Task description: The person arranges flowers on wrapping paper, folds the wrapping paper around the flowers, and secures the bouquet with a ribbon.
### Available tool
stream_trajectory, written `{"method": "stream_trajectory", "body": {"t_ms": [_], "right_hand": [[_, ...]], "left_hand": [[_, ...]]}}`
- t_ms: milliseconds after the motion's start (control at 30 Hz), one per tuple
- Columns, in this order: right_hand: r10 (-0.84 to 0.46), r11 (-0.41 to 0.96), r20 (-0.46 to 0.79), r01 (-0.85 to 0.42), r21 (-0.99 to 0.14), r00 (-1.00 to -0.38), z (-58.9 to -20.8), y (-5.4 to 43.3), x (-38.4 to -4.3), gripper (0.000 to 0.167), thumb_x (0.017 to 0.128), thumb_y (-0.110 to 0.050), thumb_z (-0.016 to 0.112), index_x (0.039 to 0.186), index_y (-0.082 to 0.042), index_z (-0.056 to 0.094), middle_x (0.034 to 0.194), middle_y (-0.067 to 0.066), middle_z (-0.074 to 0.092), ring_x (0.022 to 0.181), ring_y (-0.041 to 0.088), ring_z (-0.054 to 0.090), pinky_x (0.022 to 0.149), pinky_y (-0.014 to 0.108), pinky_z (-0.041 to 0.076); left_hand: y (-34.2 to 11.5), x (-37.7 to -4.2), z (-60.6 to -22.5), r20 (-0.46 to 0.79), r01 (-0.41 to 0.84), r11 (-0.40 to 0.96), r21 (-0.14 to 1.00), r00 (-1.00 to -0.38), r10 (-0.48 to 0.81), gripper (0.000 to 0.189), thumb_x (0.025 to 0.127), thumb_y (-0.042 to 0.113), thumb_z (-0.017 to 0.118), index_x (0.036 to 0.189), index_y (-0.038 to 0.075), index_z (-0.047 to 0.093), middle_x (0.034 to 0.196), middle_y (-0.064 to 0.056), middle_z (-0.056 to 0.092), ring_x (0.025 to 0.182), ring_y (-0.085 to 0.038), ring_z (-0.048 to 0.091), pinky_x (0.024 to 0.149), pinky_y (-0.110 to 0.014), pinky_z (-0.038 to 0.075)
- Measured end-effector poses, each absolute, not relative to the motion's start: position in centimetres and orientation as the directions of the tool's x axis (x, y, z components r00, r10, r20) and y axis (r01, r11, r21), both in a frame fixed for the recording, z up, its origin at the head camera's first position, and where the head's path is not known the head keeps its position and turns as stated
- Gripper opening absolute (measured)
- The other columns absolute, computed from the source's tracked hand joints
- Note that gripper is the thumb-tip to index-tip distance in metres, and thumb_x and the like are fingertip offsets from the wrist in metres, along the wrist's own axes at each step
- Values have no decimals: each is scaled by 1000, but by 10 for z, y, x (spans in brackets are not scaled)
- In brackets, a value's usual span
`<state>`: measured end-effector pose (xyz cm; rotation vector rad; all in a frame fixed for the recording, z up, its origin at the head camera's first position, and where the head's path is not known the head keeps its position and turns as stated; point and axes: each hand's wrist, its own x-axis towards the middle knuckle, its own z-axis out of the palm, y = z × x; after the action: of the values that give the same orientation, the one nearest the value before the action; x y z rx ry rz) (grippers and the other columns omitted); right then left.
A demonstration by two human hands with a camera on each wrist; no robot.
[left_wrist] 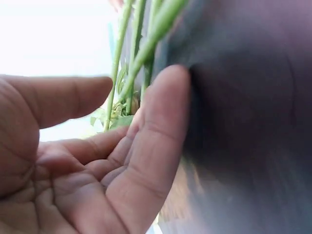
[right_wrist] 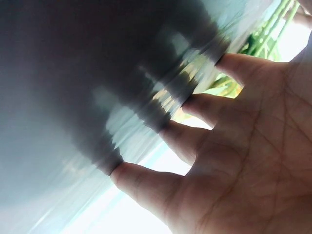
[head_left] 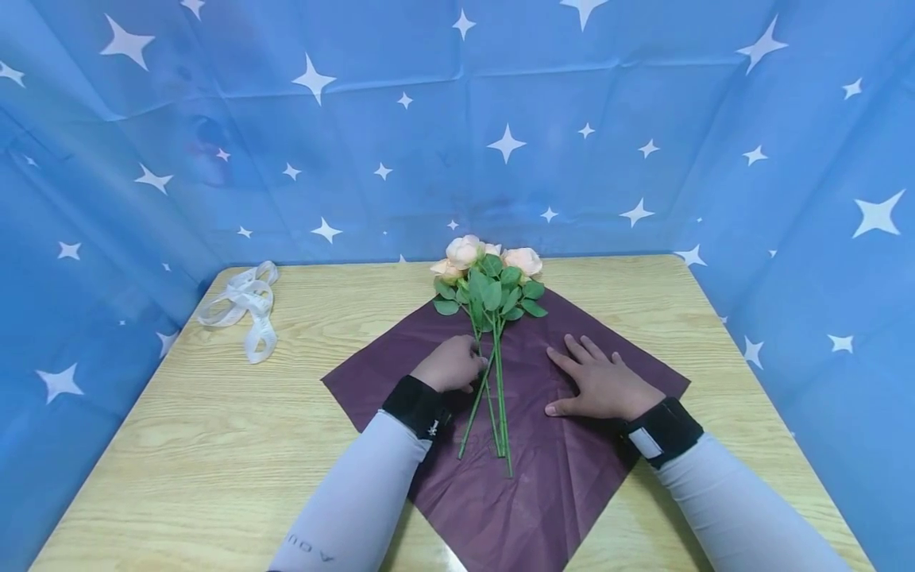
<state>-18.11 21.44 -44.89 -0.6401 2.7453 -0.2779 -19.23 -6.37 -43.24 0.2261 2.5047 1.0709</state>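
Several pale peach roses (head_left: 465,251) with green leaves lie at the far edge of a dark purple sheet of wrapping paper (head_left: 529,508). Their long green stems (head_left: 499,389) run toward the front and cross partway down. My left hand (head_left: 452,364) is at the stems' left side, its fingers loosely bent. In the left wrist view, a gap shows between the thumb (left_wrist: 73,97) and the other fingers, with stems (left_wrist: 146,53) just beyond. To the right of the stems, my right hand (head_left: 604,384) rests palm down with spread fingers; its fingertips (right_wrist: 124,173) touch the paper.
A loosely coiled white ribbon (head_left: 250,298) lies at the back left of the wooden table (head_left: 236,445). Behind the table and along both sides hangs a blue cloth (head_left: 400,143) with white stars. The paper's front corner extends toward the table's near side.
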Motion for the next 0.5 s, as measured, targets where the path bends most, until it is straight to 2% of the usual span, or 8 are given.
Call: {"method": "stream_trajectory", "body": {"t_ms": [100, 300, 400, 500], "right_hand": [[-457, 882, -253, -397, -253, -853, -450, 214, -181, 102, 86, -71, 69, 164, -17, 31, 171, 24, 18, 158, 51, 11, 115, 82, 18], [-457, 881, -251, -395, -261, -854, -449, 213, -180, 101, 86, -70, 69, 164, -17, 32, 171, 24, 18, 158, 51, 11, 115, 82, 18], [-456, 881, -249, -395, -259, -854, -448, 214, -180, 101, 87, -69, 70, 164, -17, 32, 171, 25, 18, 158, 51, 12, 115, 82, 18], [-458, 880, -247, -397, -260, -854, -447, 215, -180, 101, 87, -69, 70, 164, -16, 31, 171, 25, 18, 158, 51, 12, 114, 82, 18]], "left_hand": [[-61, -195, -435, -275, 62, 730, 680, -902, 333, 39, 104, 18, 62, 136, -2, 57, 109, -11, 66, 78, -18, 68, 74, -30, 54], [-57, -198, -439, -246, 125, 769, 627, -905, 348, 56, 99, 21, 71, 147, 1, 51, 133, -15, 61, 119, -27, 61, 102, -42, 51], [-57, -198, -440, -237, 134, 753, 645, -901, 364, 59, 98, 19, 73, 149, 2, 49, 137, -15, 60, 124, -29, 60, 105, -44, 50], [-59, -197, -442, -212, 175, 741, 648, -894, 395, 57, 96, 17, 76, 146, 3, 54, 140, -14, 60, 129, -30, 57, 108, -45, 48]]}}
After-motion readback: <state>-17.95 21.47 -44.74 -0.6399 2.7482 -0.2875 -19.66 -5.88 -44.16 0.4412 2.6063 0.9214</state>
